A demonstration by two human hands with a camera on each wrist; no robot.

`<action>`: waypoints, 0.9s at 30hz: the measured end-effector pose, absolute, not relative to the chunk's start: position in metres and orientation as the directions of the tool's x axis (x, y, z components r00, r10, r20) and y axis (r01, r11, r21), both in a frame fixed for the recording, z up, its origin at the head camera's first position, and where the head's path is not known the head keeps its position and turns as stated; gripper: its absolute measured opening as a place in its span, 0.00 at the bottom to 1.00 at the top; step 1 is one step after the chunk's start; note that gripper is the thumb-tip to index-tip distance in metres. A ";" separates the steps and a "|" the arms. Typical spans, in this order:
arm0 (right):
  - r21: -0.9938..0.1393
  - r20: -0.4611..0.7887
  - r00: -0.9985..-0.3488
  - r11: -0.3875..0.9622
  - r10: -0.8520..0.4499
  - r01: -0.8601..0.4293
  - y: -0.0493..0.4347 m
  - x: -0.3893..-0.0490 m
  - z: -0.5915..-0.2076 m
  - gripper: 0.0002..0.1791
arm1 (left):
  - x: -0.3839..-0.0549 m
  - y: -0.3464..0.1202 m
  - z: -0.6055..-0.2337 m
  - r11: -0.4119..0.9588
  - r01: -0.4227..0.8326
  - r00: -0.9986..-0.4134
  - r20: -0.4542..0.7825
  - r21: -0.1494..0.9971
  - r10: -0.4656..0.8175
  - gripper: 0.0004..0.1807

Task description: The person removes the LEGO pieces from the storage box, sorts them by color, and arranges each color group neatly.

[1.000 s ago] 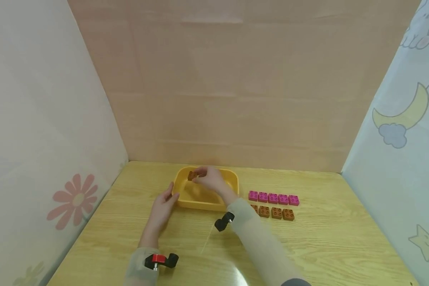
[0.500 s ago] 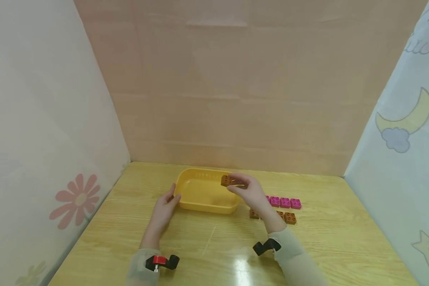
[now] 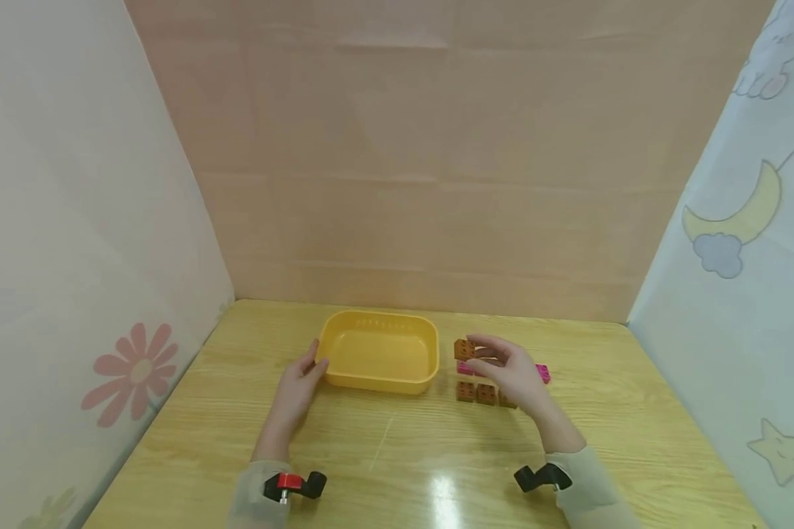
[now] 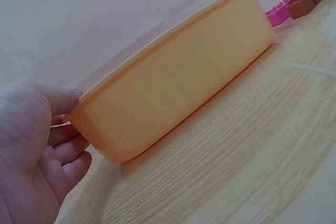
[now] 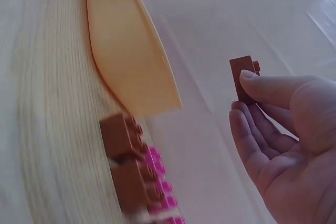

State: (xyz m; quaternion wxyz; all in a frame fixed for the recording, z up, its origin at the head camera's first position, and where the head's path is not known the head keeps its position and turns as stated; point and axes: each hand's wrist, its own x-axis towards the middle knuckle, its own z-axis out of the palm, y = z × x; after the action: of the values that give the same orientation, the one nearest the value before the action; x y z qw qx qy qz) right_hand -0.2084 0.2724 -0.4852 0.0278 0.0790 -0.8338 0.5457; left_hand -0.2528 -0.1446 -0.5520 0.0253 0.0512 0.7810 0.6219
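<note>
My left hand [image 3: 296, 382] holds the left end of a yellow plastic tray [image 3: 378, 384], thumb at the rim and fingers curled under it in the left wrist view. Between thumb and fingertips, my right hand [image 3: 514, 373] pinches a brown building brick [image 3: 464, 350], raised off the table to the right of the tray. The right wrist view shows this same brick [image 5: 242, 80] from its side, studs facing away from the thumb. Below it are a row of pink bricks [image 3: 465, 367] and a nearer row of brown bricks [image 3: 486, 394], both partly hidden by the right hand.
The tray and brick rows stand on a wood-grain table [image 3: 370, 455]. A plain beige sheet [image 3: 397, 184] rises behind the table's back edge. Printed sheets flank it, with a flower [image 3: 140, 369] at left and a moon [image 3: 744, 209] at right.
My right hand has moved rightward with the brown brick, from inside the tray to over the brick rows. My left hand still holds the tray's left end.
</note>
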 end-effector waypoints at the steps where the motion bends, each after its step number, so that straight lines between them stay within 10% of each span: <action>1: -0.902 0.133 -0.987 0.401 -0.095 -0.160 0.278 -0.206 -0.486 0.31 | -0.253 -0.146 -0.552 0.220 0.051 -0.993 0.026 0.974 0.117 0.35; 27: -0.773 -0.104 -0.994 0.632 -0.036 0.058 0.409 -0.156 -0.492 0.31 | -0.258 -0.159 -0.554 0.249 0.042 -0.991 0.007 0.968 0.137 0.35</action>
State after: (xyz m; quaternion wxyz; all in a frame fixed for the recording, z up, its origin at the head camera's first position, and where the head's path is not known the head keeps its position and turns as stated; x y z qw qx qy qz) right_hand -0.1558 0.4091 -0.4919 -0.0547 -0.0059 -0.9015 0.4292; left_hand -0.2580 -0.1585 -0.5536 0.0391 0.0567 0.7894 0.6100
